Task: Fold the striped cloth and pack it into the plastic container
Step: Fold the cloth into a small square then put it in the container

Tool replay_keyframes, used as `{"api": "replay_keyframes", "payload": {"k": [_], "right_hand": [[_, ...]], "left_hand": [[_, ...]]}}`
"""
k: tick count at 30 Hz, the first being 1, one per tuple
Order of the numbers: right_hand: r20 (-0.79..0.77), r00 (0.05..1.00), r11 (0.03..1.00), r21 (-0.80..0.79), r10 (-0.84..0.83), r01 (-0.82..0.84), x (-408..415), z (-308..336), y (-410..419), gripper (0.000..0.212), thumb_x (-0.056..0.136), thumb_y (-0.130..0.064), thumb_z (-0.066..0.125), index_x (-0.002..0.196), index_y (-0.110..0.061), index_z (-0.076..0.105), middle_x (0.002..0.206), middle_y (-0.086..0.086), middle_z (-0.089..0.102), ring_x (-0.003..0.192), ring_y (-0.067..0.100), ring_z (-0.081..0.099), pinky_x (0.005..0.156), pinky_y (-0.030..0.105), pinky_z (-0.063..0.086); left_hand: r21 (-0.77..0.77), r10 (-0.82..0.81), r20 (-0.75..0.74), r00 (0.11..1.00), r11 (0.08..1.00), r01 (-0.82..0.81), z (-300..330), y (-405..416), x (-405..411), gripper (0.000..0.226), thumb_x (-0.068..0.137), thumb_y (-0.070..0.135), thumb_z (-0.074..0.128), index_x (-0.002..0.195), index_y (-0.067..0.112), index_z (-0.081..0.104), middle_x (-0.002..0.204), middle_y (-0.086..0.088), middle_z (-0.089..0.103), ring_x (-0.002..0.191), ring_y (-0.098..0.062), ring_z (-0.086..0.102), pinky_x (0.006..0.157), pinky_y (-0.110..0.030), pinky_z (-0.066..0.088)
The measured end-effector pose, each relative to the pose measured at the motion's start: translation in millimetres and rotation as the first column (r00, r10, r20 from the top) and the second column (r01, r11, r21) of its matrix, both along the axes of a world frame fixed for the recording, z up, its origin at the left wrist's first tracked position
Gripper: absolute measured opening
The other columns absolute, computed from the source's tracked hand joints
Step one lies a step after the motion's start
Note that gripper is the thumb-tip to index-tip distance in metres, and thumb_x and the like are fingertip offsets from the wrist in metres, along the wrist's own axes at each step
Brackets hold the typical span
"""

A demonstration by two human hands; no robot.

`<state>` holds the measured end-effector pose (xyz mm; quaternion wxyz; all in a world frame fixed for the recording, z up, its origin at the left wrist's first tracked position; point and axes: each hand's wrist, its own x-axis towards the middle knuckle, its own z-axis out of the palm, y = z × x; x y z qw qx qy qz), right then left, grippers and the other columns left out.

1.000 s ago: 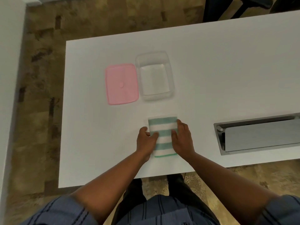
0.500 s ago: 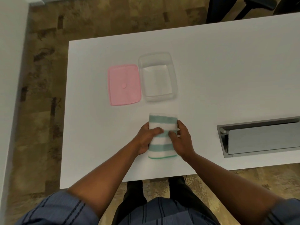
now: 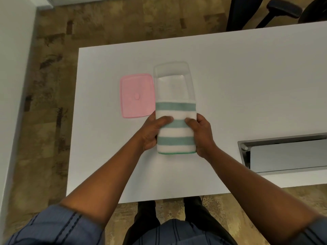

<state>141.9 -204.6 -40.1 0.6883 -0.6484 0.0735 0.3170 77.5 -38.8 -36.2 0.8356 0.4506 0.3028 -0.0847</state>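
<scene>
The striped cloth (image 3: 176, 110), white with teal bands, is folded into a narrow rectangle and held above the table. My left hand (image 3: 152, 131) grips its left side and my right hand (image 3: 201, 135) grips its right side, thumbs on top. Its far edge overlaps the near end of the clear plastic container (image 3: 172, 75), which stands open on the white table (image 3: 247, 76). The container's near wall is hidden behind the cloth.
A pink lid (image 3: 136, 95) lies flat just left of the container. A metal cable hatch (image 3: 286, 154) is set into the table at the right. A dark office chair (image 3: 265, 11) stands beyond the far edge.
Both hands have closed on the folded cloth, lifted it off the table and carried it away from me until its far edge overlaps the container.
</scene>
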Motion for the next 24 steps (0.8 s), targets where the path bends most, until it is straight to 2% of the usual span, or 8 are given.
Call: {"api": "replay_keyframes", "payload": {"k": [3,7,12,15,17,19,22,24], "right_hand": [[0.079,0.997,1.0,0.006,0.003,-0.004,28,19,15,0.023,0.093,-0.011,0.063,0.116,-0.009,0.066,0.11,0.012,0.075,0.093,0.024,0.073,0.077,0.038,0.062],[0.204,0.978,0.999,-0.011,0.037,-0.035,74,39,38,0.019,0.092,-0.007,0.065,0.109,-0.015,0.066,0.102,0.001,0.074,0.087,0.013,0.072,0.074,0.029,0.058],[0.324,0.938,0.989,-0.116,0.123,-0.089,124,40,58,0.027,0.09,-0.01,0.067,0.117,-0.015,0.065,0.11,0.001,0.073,0.096,0.015,0.071,0.08,0.028,0.059],[0.319,0.928,0.971,-0.201,0.192,-0.131,146,25,65,0.03,0.09,-0.014,0.068,0.119,-0.018,0.064,0.111,-0.003,0.072,0.1,0.014,0.07,0.088,0.035,0.059],[0.325,0.909,0.94,-0.299,0.262,-0.164,154,11,69,0.031,0.085,-0.03,0.069,0.116,-0.029,0.063,0.113,-0.008,0.072,0.105,0.016,0.069,0.097,0.046,0.055],[0.357,0.867,0.875,-0.455,0.349,-0.166,157,-3,69,0.031,0.083,-0.043,0.065,0.114,-0.04,0.06,0.114,-0.014,0.07,0.108,0.015,0.065,0.103,0.049,0.044],[0.401,0.775,0.749,-0.648,0.488,-0.136,161,-15,69,0.037,0.09,-0.043,0.057,0.126,-0.036,0.057,0.112,-0.011,0.068,0.109,0.017,0.06,0.091,0.041,0.027],[0.432,0.695,0.684,-0.719,0.576,-0.12,161,-22,69,0.049,0.089,-0.047,0.051,0.136,-0.034,0.051,0.11,-0.007,0.068,0.109,0.021,0.06,0.087,0.041,0.026]], "left_hand": [[0.141,0.014,0.076,0.997,0.99,-0.025,15,17,26,0.048,0.09,0.012,0.071,0.135,0.008,0.055,0.128,-0.017,0.068,0.116,-0.035,0.066,0.095,-0.049,0.056],[0.323,0.024,0.154,0.988,0.944,-0.074,32,45,66,0.055,0.083,0.015,0.079,0.132,0.007,0.055,0.125,-0.015,0.07,0.114,-0.035,0.068,0.094,-0.051,0.056],[0.564,-0.045,0.16,0.986,0.824,-0.054,44,67,107,0.057,0.081,0.019,0.083,0.13,0.014,0.054,0.124,-0.003,0.069,0.111,-0.02,0.069,0.095,-0.042,0.058],[0.696,-0.09,0.117,0.989,0.718,-0.017,31,75,123,0.065,0.08,0.023,0.083,0.133,0.019,0.047,0.129,0.0,0.063,0.114,-0.018,0.064,0.097,-0.043,0.057],[0.77,-0.147,0.094,0.985,0.638,0.022,21,79,127,0.073,0.08,0.028,0.081,0.137,0.025,0.036,0.131,0.001,0.056,0.116,-0.021,0.059,0.097,-0.047,0.055],[0.84,-0.196,0.05,0.979,0.538,0.065,11,81,129,0.079,0.08,0.039,0.077,0.141,0.037,0.027,0.138,0.004,0.05,0.119,-0.023,0.055,0.099,-0.051,0.053],[0.934,-0.226,-0.067,0.972,0.328,0.141,0,84,131,0.066,0.087,0.046,0.068,0.141,0.037,0.033,0.141,0.003,0.05,0.119,-0.025,0.055,0.105,-0.053,0.044],[0.955,-0.217,-0.146,0.965,0.223,0.194,-7,85,133,0.056,0.091,0.046,0.063,0.14,0.031,0.04,0.136,-0.003,0.053,0.117,-0.027,0.056,0.108,-0.049,0.038]]}}
